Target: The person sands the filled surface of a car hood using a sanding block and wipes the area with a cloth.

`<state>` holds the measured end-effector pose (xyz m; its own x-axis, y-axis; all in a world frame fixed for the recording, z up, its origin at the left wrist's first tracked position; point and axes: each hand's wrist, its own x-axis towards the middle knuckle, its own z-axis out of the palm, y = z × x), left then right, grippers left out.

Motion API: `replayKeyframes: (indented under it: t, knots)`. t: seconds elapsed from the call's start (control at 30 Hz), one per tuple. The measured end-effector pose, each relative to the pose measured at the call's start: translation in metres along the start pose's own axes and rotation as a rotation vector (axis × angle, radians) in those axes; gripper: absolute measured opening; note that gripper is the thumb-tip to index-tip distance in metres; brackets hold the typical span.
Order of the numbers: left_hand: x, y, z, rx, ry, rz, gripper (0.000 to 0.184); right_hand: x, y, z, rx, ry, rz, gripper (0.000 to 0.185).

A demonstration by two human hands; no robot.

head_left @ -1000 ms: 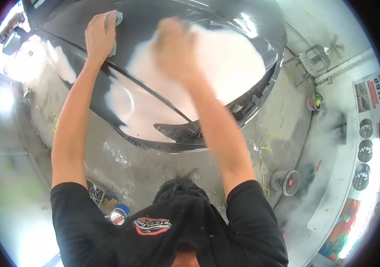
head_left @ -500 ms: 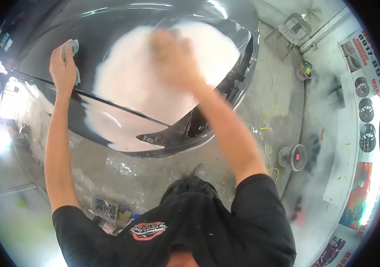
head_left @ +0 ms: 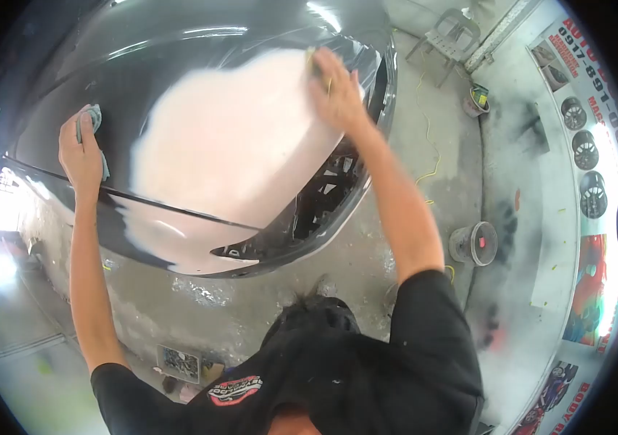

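A dark car hood (head_left: 113, 87) spreads out in front of me, with a large whitish patch (head_left: 207, 138) across its front corner. My left hand (head_left: 78, 156) rests on the dark paint left of the patch, its fingers closed around a crumpled pale green cloth (head_left: 90, 119). At the patch's far right edge, my right hand (head_left: 341, 101) presses on a small pad with a yellowish edge (head_left: 312, 64). Most of that pad is hidden under the fingers. Below the hood, the fender (head_left: 157, 225) also carries a whitish area, beside the open headlight cavity (head_left: 323, 192).
A grey plastic chair (head_left: 452, 38) and a small bucket (head_left: 475, 105) stand by the right wall. Nearer is a larger bucket (head_left: 474, 244). A yellow cord (head_left: 436, 156) runs along the floor. A tray of small items (head_left: 178, 365) lies at lower left.
My right hand has moved from the patch's upper middle to its far right edge, with the pad under it. My left hand still holds the cloth on the hood. The view has shifted slightly.
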<state>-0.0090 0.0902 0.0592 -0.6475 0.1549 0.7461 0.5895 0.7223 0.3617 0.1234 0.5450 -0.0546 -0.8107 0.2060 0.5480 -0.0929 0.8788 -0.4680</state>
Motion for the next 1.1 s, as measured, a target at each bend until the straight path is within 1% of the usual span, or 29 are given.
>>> replayKeyframes:
  t: [0.07, 0.17, 0.27, 0.3, 0.4, 0.43, 0.5, 0.53, 0.57, 0.6, 0.63, 0.7, 0.73, 0.8, 0.83, 0.87, 0.9, 0.93, 0.97, 1.03, 1.07, 1.1]
  knots:
    - [-0.001, 0.002, -0.004, 0.010, -0.007, -0.005, 0.034, 0.037, 0.013, -0.005, 0.032, -0.001, 0.186, 0.067]
    - [0.000, -0.002, -0.003, 0.089, -0.039, 0.052, 0.035, 0.024, 0.000, 0.027, -0.104, 0.112, 0.237, 0.069]
    - [0.000, 0.001, -0.001, 0.209, -0.069, 0.110, 0.035, -0.074, -0.075, 0.012, -0.009, 0.017, 0.036, 0.070]
    - [-0.001, 0.002, -0.002, 0.224, -0.080, 0.127, 0.035, -0.100, -0.087, 0.008, 0.037, -0.027, -0.023, 0.070]
    - [-0.016, 0.020, 0.002, 0.281, -0.112, 0.156, 0.034, -0.083, -0.039, -0.005, -0.055, -0.061, -0.080, 0.069]
    - [-0.019, 0.030, 0.004, 0.303, -0.107, 0.166, 0.033, -0.059, -0.010, -0.005, 0.029, -0.017, 0.006, 0.066]
    - [-0.029, 0.046, 0.013, 0.322, -0.088, 0.158, 0.034, -0.010, 0.045, -0.013, 0.045, 0.031, -0.005, 0.062]
    - [-0.036, 0.063, 0.019, 0.357, -0.074, 0.142, 0.034, 0.013, 0.073, -0.011, 0.066, 0.040, 0.060, 0.061]
    - [-0.043, 0.077, 0.024, 0.391, -0.058, 0.122, 0.035, 0.041, 0.100, -0.007, 0.059, 0.046, 0.217, 0.063]
    - [-0.047, 0.087, 0.029, 0.355, -0.056, 0.140, 0.036, 0.064, 0.122, -0.014, 0.135, 0.056, 0.348, 0.064]
    - [-0.048, 0.094, 0.033, 0.390, -0.046, 0.133, 0.036, 0.077, 0.140, -0.020, 0.171, 0.044, 0.387, 0.064]
    - [-0.052, 0.110, 0.039, 0.462, -0.016, 0.102, 0.035, 0.093, 0.167, -0.007, 0.179, 0.114, 0.298, 0.067]
    - [-0.053, 0.115, 0.040, 0.458, -0.039, 0.073, 0.034, 0.089, 0.174, 0.001, 0.169, 0.101, 0.268, 0.068]
    - [-0.042, 0.118, 0.039, 0.454, -0.089, 0.027, 0.032, 0.057, 0.130, -0.007, 0.159, 0.086, 0.220, 0.071]
    - [-0.035, 0.117, 0.040, 0.460, -0.073, 0.041, 0.032, 0.030, 0.100, -0.014, 0.139, 0.036, 0.153, 0.075]
    - [-0.036, 0.113, 0.042, 0.462, -0.067, 0.050, 0.031, -0.004, 0.079, 0.003, 0.009, 0.029, 0.049, 0.078]
    - [-0.040, 0.111, 0.043, 0.465, -0.064, 0.056, 0.030, -0.042, 0.043, -0.004, -0.057, -0.036, -0.063, 0.080]
    - [-0.042, 0.112, 0.045, 0.445, -0.053, 0.033, 0.030, -0.081, 0.017, -0.011, 0.137, -0.118, -0.097, 0.080]
    - [-0.042, 0.115, 0.045, 0.426, -0.043, 0.013, 0.030, -0.105, 0.005, -0.015, 0.333, -0.198, -0.129, 0.079]
    - [-0.047, 0.120, 0.050, 0.424, -0.029, 0.012, 0.030, -0.098, 0.037, -0.019, 0.217, -0.216, -0.224, 0.076]
    - [-0.052, 0.124, 0.055, 0.441, -0.026, 0.027, 0.030, -0.065, 0.063, -0.037, 0.097, -0.182, -0.158, 0.073]
    - [-0.056, 0.130, 0.060, 0.456, -0.026, 0.039, 0.030, -0.032, 0.102, -0.029, 0.107, 0.038, -0.106, 0.066]
